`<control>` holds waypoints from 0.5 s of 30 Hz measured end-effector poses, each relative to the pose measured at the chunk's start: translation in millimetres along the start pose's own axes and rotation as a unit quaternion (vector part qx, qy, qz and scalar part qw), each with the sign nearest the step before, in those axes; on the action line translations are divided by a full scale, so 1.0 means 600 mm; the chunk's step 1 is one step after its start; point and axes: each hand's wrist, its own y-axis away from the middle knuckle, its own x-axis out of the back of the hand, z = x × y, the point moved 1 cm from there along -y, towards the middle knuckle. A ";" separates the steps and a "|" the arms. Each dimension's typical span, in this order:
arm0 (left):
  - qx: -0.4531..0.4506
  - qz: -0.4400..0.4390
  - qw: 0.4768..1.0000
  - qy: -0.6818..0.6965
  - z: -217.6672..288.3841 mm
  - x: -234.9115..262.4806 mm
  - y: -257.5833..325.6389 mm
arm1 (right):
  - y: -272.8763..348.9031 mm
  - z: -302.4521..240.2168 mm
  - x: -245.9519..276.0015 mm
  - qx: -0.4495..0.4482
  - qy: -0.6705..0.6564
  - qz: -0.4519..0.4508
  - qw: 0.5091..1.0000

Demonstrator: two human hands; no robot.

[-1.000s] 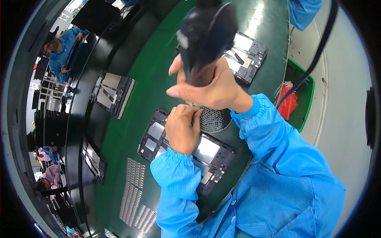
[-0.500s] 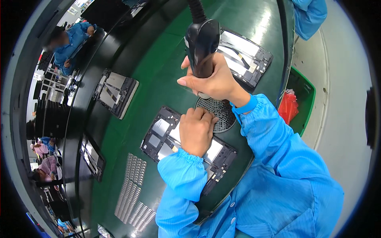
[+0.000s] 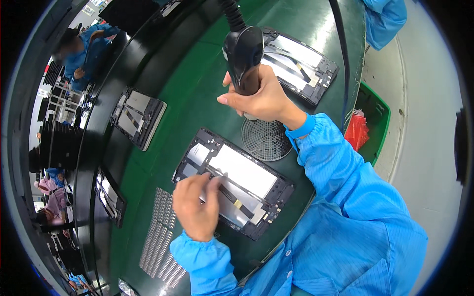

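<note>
My right hand [image 3: 264, 98] grips a black electric screwdriver [image 3: 244, 59] with a ribbed cable sleeve on top. Its lower end is hidden behind the hand, over a round screw tray [image 3: 266, 140] full of small holes. In front of me lies an opened tablet [image 3: 242, 170], with silver battery panels and a dark flat ribbon showing. Over its left edge hovers my left hand [image 3: 197, 204]. The fingers there are curled, thumb near forefinger; anything small between them cannot be made out.
Two more opened tablets [image 3: 138, 118] [image 3: 111, 197] lie to the left, and another opened tablet [image 3: 296, 66] lies at the far right. Perforated metal strips [image 3: 160, 232] are left of my left hand. A green bin [image 3: 377, 123] holds red material. A black cable [image 3: 340, 59] hangs at right.
My left hand has moved from the screw tray leftward and nearer to me, uncovering the tablet's middle. My right hand and the screwdriver have shifted slightly left.
</note>
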 end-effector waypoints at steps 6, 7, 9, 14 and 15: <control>0.085 0.056 0.995 -0.009 -0.075 0.054 0.026 | -0.001 0.004 -0.013 -0.020 0.004 0.009 1.000; 0.097 0.068 0.993 -0.016 -0.090 0.058 0.037 | 0.000 0.007 -0.013 -0.031 0.003 0.016 0.999; 0.154 0.093 0.982 0.063 -0.124 0.051 0.050 | 0.003 0.003 -0.011 0.011 0.040 0.042 0.998; 0.271 0.017 0.917 0.291 -0.163 0.033 0.090 | 0.024 -0.047 -0.064 0.131 -0.056 -0.013 0.990; 0.274 0.001 0.914 0.299 -0.163 0.033 0.094 | 0.032 -0.059 -0.088 0.133 -0.077 -0.037 0.987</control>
